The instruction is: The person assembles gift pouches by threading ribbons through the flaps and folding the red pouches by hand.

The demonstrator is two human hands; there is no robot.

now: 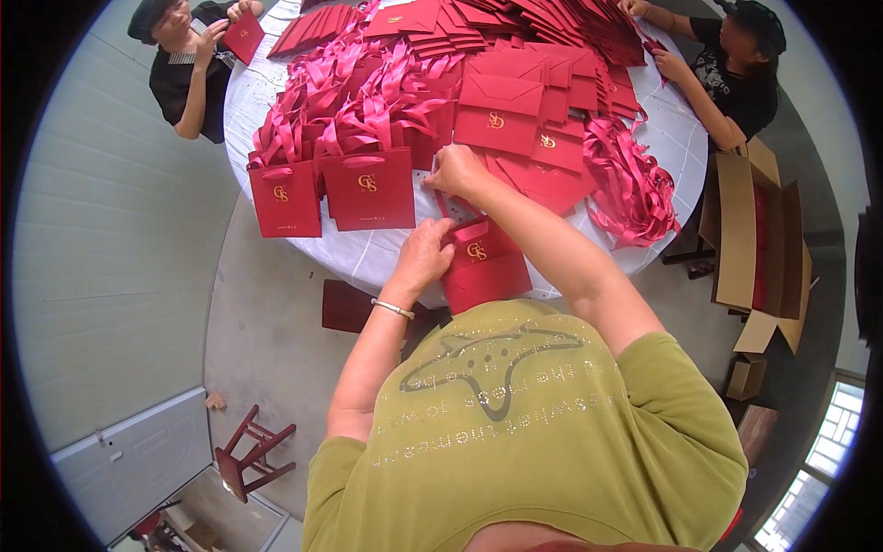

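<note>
A red paper gift bag with a gold emblem lies at the table's near edge, right in front of my body. My left hand is closed on its upper left edge, thumb against the bag. Just beyond, my right hand is raised over the table with its fingertips pinched together. What they pinch is too small to make out; a thin reddish strip shows below them. Red bags with pink ribbon handles stand to the left of both hands. Flat red bags are piled beyond my right hand.
A heap of loose pink ribbons lies at the right of the round table with its white cloth. Two people sit across, one holding a red bag. An open cardboard box stands at right, a wooden stool at lower left.
</note>
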